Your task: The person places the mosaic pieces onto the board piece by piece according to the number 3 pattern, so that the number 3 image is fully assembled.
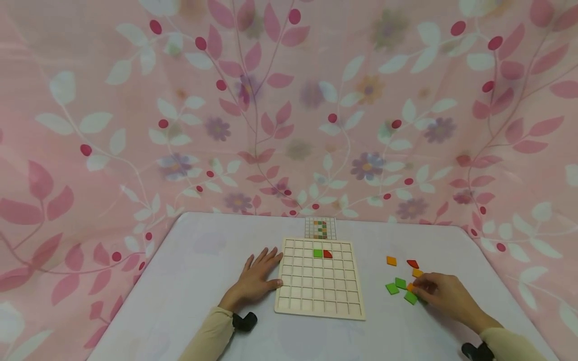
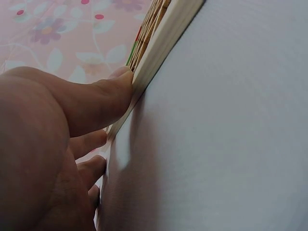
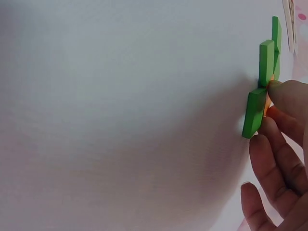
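A pale wooden grid board (image 1: 318,291) lies on the table, with a green square tile (image 1: 318,253) and a red rounded tile (image 1: 327,254) side by side in its upper cells. My left hand (image 1: 256,278) lies at the board's left edge, fingers spread and fairly straight, the thumb touching the rim. Among loose tiles to the right, my right hand (image 1: 447,296) pinches an orange tile (image 3: 267,103) between thumb and fingers. Green tiles (image 3: 254,113) sit right beside those fingertips; another lone orange square (image 1: 391,261) and a red rounded tile (image 1: 413,263) lie farther back.
Behind the board lies a small pattern card (image 1: 320,228) showing a coloured grid design. A white cloth covers the table (image 1: 198,250). A pink floral curtain (image 1: 289,125) hangs at the table's far edge.
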`<state>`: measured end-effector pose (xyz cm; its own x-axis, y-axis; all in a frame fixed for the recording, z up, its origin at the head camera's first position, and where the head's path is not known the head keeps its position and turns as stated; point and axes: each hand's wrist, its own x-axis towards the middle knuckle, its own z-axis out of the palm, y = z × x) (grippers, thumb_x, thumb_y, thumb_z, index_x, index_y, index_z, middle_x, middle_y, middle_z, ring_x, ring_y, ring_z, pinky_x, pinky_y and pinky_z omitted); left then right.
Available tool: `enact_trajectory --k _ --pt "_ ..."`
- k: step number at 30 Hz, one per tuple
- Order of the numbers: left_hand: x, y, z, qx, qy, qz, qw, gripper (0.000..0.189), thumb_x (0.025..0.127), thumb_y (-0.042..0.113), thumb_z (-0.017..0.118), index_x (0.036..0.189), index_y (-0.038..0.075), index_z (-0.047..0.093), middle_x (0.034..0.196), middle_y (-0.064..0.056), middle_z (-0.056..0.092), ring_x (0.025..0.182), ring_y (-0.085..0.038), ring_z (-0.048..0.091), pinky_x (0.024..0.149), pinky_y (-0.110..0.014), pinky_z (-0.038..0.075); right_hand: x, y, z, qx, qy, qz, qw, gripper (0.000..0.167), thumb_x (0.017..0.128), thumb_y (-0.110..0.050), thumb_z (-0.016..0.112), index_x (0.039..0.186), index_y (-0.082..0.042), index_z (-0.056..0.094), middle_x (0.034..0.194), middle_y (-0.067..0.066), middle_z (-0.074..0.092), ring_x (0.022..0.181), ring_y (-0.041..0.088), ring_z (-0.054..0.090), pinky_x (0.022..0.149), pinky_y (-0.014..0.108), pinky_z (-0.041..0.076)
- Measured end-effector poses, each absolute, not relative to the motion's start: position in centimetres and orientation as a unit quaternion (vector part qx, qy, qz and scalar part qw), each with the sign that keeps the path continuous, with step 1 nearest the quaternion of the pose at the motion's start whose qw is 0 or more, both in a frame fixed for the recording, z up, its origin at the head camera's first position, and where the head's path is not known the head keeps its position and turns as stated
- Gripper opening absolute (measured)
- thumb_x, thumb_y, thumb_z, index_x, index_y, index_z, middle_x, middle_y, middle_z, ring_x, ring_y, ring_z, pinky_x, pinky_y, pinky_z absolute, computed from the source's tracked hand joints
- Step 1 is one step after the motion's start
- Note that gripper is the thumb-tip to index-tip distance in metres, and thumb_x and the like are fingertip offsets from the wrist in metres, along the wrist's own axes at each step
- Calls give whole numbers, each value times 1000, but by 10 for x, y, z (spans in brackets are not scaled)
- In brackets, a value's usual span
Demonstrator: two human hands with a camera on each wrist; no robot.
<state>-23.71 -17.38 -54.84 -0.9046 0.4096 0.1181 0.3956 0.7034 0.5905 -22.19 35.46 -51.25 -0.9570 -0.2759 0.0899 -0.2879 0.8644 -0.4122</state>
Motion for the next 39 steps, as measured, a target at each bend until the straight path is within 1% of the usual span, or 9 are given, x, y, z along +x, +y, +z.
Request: enact_trajectory --k 3,6,10,14,18,25,28,32,39 --pt "-238 -174 -551 217 923 319 9 78 99 41 70 164 10 40 174 -18 30 162 -47 18 124 -75 4 -218 353 -513 163 -964 208 36 14 86 -22 89 96 -17 81 80 -17 68 70 -6 53 64 20 51" --pt "-239 -174 -554 213 926 312 9 78 98 40 70 165 12 40 174 -15 30 163 -44 18 125 -74 4 -216 353 -513 184 -959 208 51 15 83 -21 91 95 -17 82 80 -19 68 70 -7 53 63 20 51" --pt "-240 -175 -555 208 930 302 14 78 99 40 70 166 13 38 175 -12 28 164 -41 16 126 -72 4 -215 354 -511 185 -961 203 36 19 82 -18 90 99 -19 82 85 -18 70 72 -7 54 64 21 52" --pt "-239 -174 -552 212 929 304 17 78 99 39 70 165 11 39 175 -15 29 163 -44 17 125 -74 5 -216 354 -511 168 -966 196 13 20 84 -20 89 102 -17 80 88 -15 71 73 -5 55 67 20 54" --pt "-238 -173 -546 211 931 296 27 76 100 37 70 164 9 40 174 -17 30 163 -44 18 125 -75 6 -215 354 -514 151 -969 193 17 20 83 -21 89 98 -16 78 90 -11 71 74 -3 56 69 20 55" --pt "-237 -173 -545 206 932 296 27 76 100 36 70 164 9 40 175 -16 29 164 -43 17 126 -74 5 -211 352 -522 166 -971 156 68 20 83 -24 91 95 -18 76 88 -11 65 74 -1 58 68 26 56" --pt "-238 -174 -552 207 930 304 16 77 99 37 70 165 11 39 175 -14 28 164 -42 16 126 -73 3 -209 350 -528 190 -967 126 118 20 83 -23 90 94 -17 75 87 -11 63 75 3 58 68 32 54" --pt "-239 -174 -556 207 929 307 7 77 99 37 70 165 12 39 175 -12 28 165 -41 16 126 -72 3 -205 346 -534 214 -954 99 184 24 81 -20 92 95 -15 73 87 -9 62 78 12 59 66 34 49" --pt "-236 -174 -547 220 922 319 7 76 99 40 69 163 7 42 172 -20 32 161 -48 19 123 -77 5 -213 339 -528 223 -948 95 206 27 82 -11 90 101 -9 71 91 -5 63 84 18 60 67 34 45"
